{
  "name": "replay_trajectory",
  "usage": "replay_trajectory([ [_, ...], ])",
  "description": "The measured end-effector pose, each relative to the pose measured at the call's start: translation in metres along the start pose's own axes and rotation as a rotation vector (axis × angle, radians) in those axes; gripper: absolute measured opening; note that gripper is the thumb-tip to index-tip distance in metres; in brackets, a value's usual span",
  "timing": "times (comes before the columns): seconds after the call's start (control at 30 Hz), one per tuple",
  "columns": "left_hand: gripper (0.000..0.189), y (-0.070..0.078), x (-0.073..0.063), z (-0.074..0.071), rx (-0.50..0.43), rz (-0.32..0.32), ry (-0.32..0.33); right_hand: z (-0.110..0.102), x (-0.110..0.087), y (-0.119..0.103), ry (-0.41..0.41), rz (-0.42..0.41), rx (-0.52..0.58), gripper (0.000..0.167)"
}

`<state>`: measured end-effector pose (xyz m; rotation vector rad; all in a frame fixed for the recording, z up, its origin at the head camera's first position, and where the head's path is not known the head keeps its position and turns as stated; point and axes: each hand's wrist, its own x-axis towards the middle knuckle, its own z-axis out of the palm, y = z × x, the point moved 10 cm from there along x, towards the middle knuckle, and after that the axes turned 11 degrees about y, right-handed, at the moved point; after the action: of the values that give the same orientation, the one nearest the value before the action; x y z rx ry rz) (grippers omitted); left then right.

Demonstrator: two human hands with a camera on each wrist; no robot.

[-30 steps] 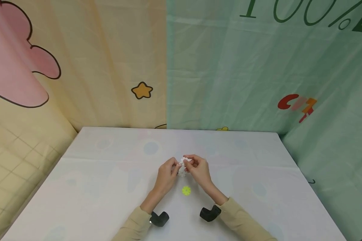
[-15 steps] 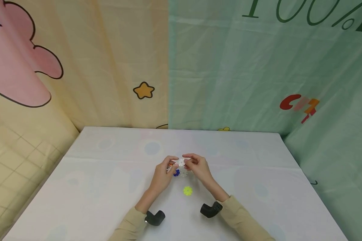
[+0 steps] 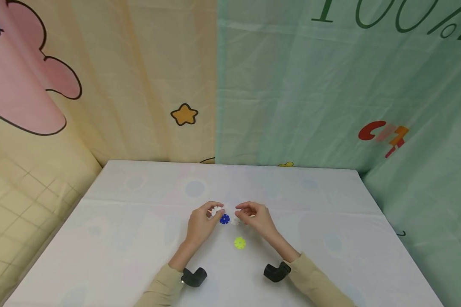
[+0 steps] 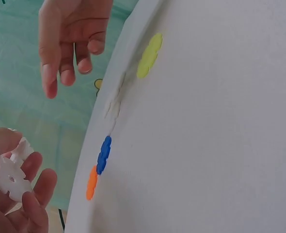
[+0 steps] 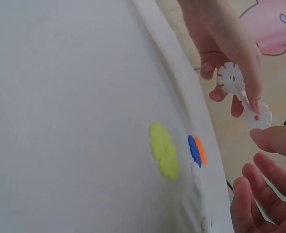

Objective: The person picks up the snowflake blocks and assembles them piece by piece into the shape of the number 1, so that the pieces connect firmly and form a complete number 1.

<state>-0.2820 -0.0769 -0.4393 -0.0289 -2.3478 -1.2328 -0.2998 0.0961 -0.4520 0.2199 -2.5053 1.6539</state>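
My left hand [image 3: 201, 223] pinches white, slotted plastic snowflake discs [image 4: 12, 177] between thumb and fingers. The right wrist view shows two of these discs [image 5: 231, 77] joined edge to edge, the lower one by the left fingertips. Opposite, my right hand [image 3: 258, 218] hovers with relaxed fingers and nothing in its grasp, as the left wrist view shows. On the table between and below the hands lie a blue disc [image 3: 224, 219], an orange disc [image 4: 91, 182] beside it, and white discs [image 4: 115, 104]. The orange one is hidden in the head view.
A yellow-green disc [image 3: 240, 243] lies nearer to me on the white-covered table [image 3: 138, 251]. Black curved wrist mounts [image 3: 194, 277] stick out from both sleeves. Printed curtains [image 3: 284, 94] hang behind the far table edge.
Both hands were together at the white discs. Now the right hand has let go and the hands have parted, the left one drawing the discs leftward. The blue disc has come into view.
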Motion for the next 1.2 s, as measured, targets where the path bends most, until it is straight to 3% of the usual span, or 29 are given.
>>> replay_trajectory([
  [0.33,0.016,-0.013,0.003,-0.012,0.038,-0.038,0.015,0.007,-0.025,0.012,-0.144,-0.132,-0.324,0.034],
  [0.6,0.015,-0.016,0.002,-0.015,0.069,-0.052,0.012,0.015,-0.036,0.012,-0.238,-0.209,-0.450,0.039],
  [0.83,0.014,-0.017,0.001,-0.015,0.068,-0.069,0.004,0.016,-0.036,0.011,-0.243,-0.222,-0.442,0.028],
  [1.2,0.017,-0.019,-0.004,-0.004,0.047,-0.071,-0.027,0.021,-0.034,0.017,-0.344,-0.100,-0.235,0.011],
])
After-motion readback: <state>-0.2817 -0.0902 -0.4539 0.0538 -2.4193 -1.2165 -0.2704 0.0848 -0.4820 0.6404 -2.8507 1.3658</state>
